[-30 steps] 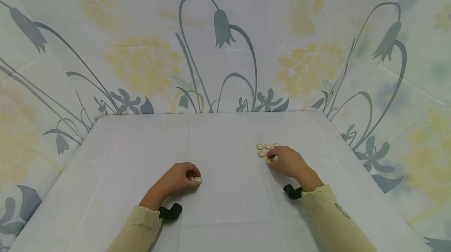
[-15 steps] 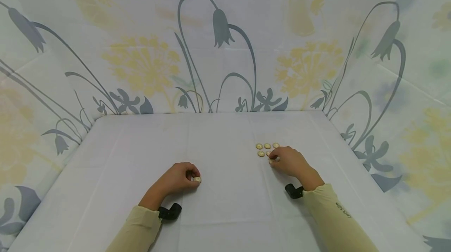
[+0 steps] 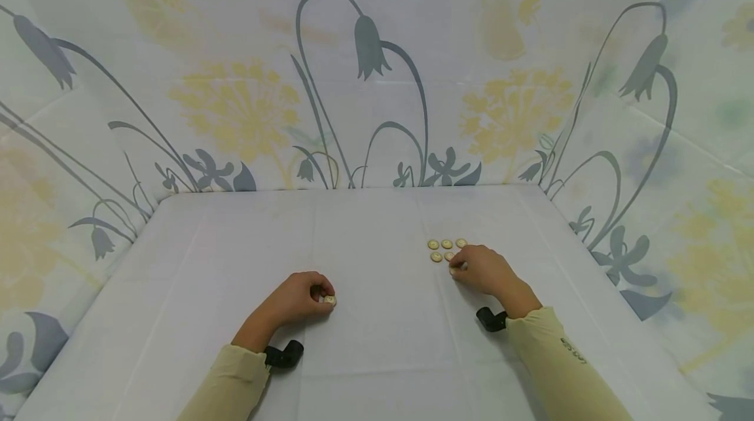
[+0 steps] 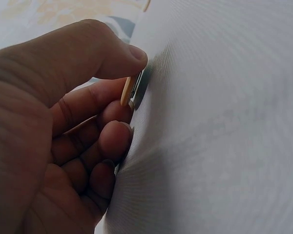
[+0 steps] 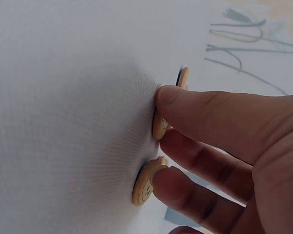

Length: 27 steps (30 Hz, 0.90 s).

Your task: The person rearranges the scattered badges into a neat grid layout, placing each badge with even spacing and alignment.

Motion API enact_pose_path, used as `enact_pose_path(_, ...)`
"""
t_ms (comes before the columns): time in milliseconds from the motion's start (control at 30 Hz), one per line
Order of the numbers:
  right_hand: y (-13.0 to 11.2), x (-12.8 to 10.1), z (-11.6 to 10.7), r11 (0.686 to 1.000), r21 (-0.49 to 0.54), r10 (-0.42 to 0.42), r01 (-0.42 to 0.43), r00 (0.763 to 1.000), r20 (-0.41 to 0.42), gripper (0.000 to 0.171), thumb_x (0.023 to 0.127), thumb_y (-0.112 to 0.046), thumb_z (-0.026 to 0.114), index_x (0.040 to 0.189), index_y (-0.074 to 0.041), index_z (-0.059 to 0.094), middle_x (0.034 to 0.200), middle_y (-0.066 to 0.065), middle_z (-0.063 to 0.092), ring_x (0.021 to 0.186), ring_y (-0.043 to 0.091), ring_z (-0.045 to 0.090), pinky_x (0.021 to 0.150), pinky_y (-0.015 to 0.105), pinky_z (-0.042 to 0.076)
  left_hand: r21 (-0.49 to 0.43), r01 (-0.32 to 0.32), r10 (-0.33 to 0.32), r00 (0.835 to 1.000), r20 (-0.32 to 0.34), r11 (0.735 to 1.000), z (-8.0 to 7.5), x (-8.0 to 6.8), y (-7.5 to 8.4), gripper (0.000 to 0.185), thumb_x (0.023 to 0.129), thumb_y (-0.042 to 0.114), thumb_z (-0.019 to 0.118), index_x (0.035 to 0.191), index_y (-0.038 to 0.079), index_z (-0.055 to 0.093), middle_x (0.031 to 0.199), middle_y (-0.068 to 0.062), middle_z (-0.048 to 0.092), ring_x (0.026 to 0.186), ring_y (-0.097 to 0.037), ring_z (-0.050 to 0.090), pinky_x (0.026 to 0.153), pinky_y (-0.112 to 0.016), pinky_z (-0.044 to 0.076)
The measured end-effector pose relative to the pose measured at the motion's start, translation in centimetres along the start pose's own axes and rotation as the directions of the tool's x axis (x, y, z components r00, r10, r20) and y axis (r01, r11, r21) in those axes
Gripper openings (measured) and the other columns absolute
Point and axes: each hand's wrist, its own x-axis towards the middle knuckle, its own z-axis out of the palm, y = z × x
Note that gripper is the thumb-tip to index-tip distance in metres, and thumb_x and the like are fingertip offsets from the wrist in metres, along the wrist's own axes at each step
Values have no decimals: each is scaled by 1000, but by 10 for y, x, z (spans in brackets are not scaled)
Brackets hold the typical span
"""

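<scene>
My left hand (image 3: pixel 294 300) pinches a small round wooden disc (image 3: pixel 330 300) close over the white cloth, left of centre. In the left wrist view that disc (image 4: pixel 128 91) stands edge-on below the thumb tip, with fingers behind it. Farther right, my right hand (image 3: pixel 485 272) holds another wooden disc (image 5: pixel 160 124) between thumb and index finger, down at the cloth. Its middle fingertip meets a neighbouring disc (image 5: pixel 144 184) with dark printed lines. Just beyond lie several matching discs (image 3: pixel 447 244) in two short rows, the nearer row partly hidden by the right hand.
White cloth covers the table (image 3: pixel 377 342) and meets a flower-printed curtain (image 3: pixel 377 113) at the back and both sides. A black wrist-worn camera (image 3: pixel 285 354) sits at the left wrist, another black camera (image 3: pixel 491 319) at the right.
The right hand has shifted slightly right with its disc, baring more of a disc in the nearer row. The left hand keeps its place, still pinching its disc.
</scene>
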Motion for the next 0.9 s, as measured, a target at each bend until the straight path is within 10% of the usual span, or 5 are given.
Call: enact_pose_path(900,5,0,3,999,-30,10,-11,1000,-24,15,84,-22,73,98,-19,78,107,0,72,101,26,65,82,45,51,66,10,-12,999,33,998,-1,13,11,10,82,19,75,90,17,70,83,6,61,76,-12,53,69,-28,46)
